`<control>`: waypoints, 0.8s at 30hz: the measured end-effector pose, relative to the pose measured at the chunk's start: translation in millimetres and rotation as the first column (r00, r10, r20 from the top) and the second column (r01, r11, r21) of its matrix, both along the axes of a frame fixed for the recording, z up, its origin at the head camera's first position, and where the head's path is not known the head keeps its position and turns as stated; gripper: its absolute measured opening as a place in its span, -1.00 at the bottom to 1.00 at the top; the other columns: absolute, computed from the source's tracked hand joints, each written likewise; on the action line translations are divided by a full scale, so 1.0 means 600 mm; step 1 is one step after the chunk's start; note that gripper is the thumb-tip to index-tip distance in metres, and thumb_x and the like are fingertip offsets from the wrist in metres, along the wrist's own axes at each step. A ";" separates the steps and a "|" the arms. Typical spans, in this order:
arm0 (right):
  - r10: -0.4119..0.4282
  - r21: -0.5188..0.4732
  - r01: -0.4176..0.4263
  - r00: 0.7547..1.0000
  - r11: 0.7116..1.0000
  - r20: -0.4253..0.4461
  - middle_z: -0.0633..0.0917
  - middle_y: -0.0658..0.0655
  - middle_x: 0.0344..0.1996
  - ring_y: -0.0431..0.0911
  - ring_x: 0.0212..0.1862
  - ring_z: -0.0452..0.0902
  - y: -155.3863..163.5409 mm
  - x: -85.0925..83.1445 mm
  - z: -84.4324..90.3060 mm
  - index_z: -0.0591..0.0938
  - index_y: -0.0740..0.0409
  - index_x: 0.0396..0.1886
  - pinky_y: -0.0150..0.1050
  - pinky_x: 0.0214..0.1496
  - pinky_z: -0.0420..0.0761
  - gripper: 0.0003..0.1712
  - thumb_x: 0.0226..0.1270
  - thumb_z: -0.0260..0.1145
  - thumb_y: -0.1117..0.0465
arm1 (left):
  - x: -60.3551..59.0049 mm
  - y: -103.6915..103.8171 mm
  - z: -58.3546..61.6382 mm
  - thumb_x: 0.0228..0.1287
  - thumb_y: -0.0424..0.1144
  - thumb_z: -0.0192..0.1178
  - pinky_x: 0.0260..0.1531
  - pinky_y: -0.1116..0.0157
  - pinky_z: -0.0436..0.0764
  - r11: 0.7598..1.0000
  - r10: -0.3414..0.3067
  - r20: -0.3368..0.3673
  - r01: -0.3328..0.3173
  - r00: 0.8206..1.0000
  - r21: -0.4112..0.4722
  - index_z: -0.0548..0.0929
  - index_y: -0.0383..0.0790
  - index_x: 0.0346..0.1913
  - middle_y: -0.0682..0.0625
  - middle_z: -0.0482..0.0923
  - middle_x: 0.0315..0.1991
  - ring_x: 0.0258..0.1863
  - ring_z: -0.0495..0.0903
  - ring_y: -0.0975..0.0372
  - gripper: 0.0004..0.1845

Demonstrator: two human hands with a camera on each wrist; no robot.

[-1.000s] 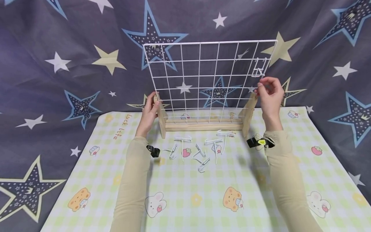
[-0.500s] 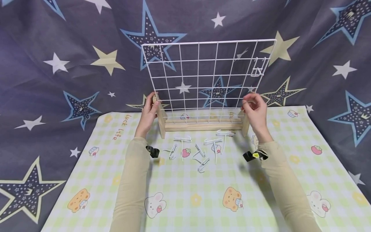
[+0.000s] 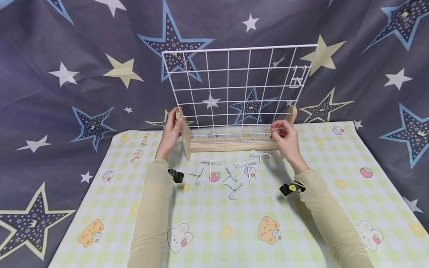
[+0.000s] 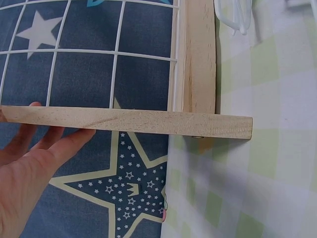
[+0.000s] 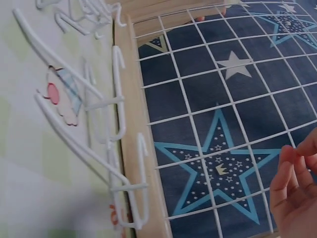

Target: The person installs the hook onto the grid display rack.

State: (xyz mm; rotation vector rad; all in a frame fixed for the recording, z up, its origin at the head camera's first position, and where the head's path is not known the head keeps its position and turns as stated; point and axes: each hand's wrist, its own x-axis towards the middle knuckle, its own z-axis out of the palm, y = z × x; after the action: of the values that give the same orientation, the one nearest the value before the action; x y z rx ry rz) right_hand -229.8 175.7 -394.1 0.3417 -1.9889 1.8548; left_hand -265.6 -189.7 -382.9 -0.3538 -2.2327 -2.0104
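Note:
A white wire grid panel stands upright in a wooden base at the back of the mat. One white hook hangs in its upper right corner. My left hand rests with straight fingers against the base's left upright; the left wrist view shows the fingers behind the wood. My right hand hovers low before the grid's lower right, fingers loosely curled and holding nothing; its fingertips lie near the wires. Several loose white hooks lie on the mat just below.
A dark star-printed cloth hangs behind and at both sides. The green checked mat with cartoon prints covers the table. Black wrist cameras sit on both forearms. Some hooks lie close against the base's front bar.
My right hand has let go of the hung hook at the grid's upper right and come down and left to the lower right of the grid. The left hand has stayed put.

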 end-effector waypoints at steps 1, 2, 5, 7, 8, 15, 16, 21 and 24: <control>0.003 0.003 -0.003 1.000 1.000 0.003 0.56 0.36 -0.41 -0.28 -0.57 0.50 -0.001 0.000 -0.002 0.48 0.66 -0.21 -0.52 -0.51 0.45 -0.84 0.19 0.09 0.65 | 0.000 0.000 0.000 0.57 -0.27 -0.19 0.15 -0.19 0.36 1.000 0.001 0.002 -0.001 1.000 -0.002 0.03 -0.21 0.50 -0.44 0.27 0.27 0.28 0.27 -0.20 -0.47; 0.005 0.005 -0.005 1.000 1.000 0.005 0.56 0.32 -0.41 -0.29 -0.57 0.49 -0.001 0.001 -0.004 0.48 0.66 -0.21 -0.52 -0.51 0.45 -0.83 0.18 0.09 0.65 | 0.000 0.001 0.000 0.57 -0.27 -0.19 0.15 -0.19 0.36 1.000 0.002 0.003 -0.002 1.000 -0.005 0.03 -0.21 0.50 -0.43 0.27 0.27 0.28 0.27 -0.19 -0.47; 0.017 0.008 -0.017 1.000 1.000 0.013 0.57 0.22 -0.41 -0.24 -0.57 0.50 -0.003 0.001 -0.011 0.47 0.68 -0.21 -0.52 -0.51 0.46 -0.79 0.13 0.06 0.68 | -0.001 0.001 0.000 0.57 -0.27 -0.20 0.15 -0.19 0.36 1.000 0.000 0.001 0.000 1.000 -0.005 0.03 -0.22 0.50 -0.44 0.27 0.27 0.28 0.26 -0.20 -0.48; 0.031 0.018 -0.031 0.999 0.999 0.014 0.57 0.27 -0.41 -0.20 -0.56 0.50 -0.004 0.002 -0.015 0.47 0.69 -0.21 -0.51 -0.50 0.48 -0.78 0.10 0.05 0.69 | -0.001 0.001 0.000 0.57 -0.28 -0.20 0.15 -0.21 0.35 1.000 -0.004 -0.004 0.004 1.000 0.005 0.04 -0.23 0.49 -0.47 0.25 0.27 0.28 0.25 -0.24 -0.48; 0.039 0.023 -0.039 0.999 0.999 0.016 0.57 0.35 -0.39 -0.18 -0.56 0.50 -0.005 0.002 -0.018 0.47 0.70 -0.21 -0.51 -0.49 0.49 -0.77 0.09 0.04 0.70 | -0.001 0.001 0.000 0.57 -0.29 -0.20 0.15 -0.21 0.35 1.000 -0.005 -0.006 0.005 1.000 0.010 0.05 -0.24 0.49 -0.48 0.25 0.26 0.27 0.24 -0.26 -0.49; 0.060 0.092 -0.066 0.996 0.994 0.064 0.53 0.53 -0.29 -0.13 -0.49 0.51 -0.010 0.009 -0.029 0.49 0.65 -0.21 -0.52 -0.47 0.50 -0.77 0.09 0.07 0.69 | -0.003 0.001 -0.001 0.57 -0.29 -0.21 0.14 -0.19 0.38 1.000 -0.001 -0.007 0.001 1.000 0.009 0.07 -0.23 0.48 -0.49 0.25 0.26 0.24 0.30 -0.19 -0.50; 0.059 0.107 -0.066 0.996 0.992 0.068 0.54 0.52 -0.29 -0.12 -0.47 0.51 -0.010 0.010 -0.031 0.49 0.65 -0.21 -0.51 -0.46 0.49 -0.77 0.09 0.08 0.69 | -0.003 0.001 -0.001 0.57 -0.29 -0.21 0.14 -0.19 0.39 1.000 0.000 -0.007 0.001 1.000 0.008 0.07 -0.23 0.48 -0.49 0.25 0.26 0.24 0.31 -0.17 -0.50; 0.046 0.200 -0.064 0.995 0.978 0.091 0.58 0.47 -0.26 -0.07 -0.37 0.52 -0.008 0.016 -0.041 0.52 0.60 -0.21 -0.50 -0.38 0.51 -0.79 0.11 0.13 0.65 | -0.001 0.001 0.000 0.57 -0.29 -0.21 0.13 -0.18 0.40 1.000 0.003 -0.008 -0.003 1.000 0.004 0.07 -0.24 0.48 -0.49 0.25 0.25 0.24 0.31 -0.16 -0.50; 0.045 0.248 -0.071 0.993 0.966 0.111 0.59 0.45 -0.28 0.02 -0.33 0.52 -0.005 0.018 -0.047 0.53 0.59 -0.20 -0.47 -0.35 0.52 -0.80 0.13 0.15 0.63 | 0.000 0.001 0.001 0.57 -0.29 -0.20 0.13 -0.18 0.40 1.000 0.005 -0.008 -0.005 1.000 0.000 0.06 -0.24 0.48 -0.49 0.25 0.26 0.24 0.31 -0.17 -0.49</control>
State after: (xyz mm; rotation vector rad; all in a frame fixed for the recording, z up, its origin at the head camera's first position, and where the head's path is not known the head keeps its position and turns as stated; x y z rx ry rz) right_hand -218.8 172.8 -422.3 0.3853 -2.3166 1.6865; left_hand -265.9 -188.8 -382.4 -0.3551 -2.2270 -2.0028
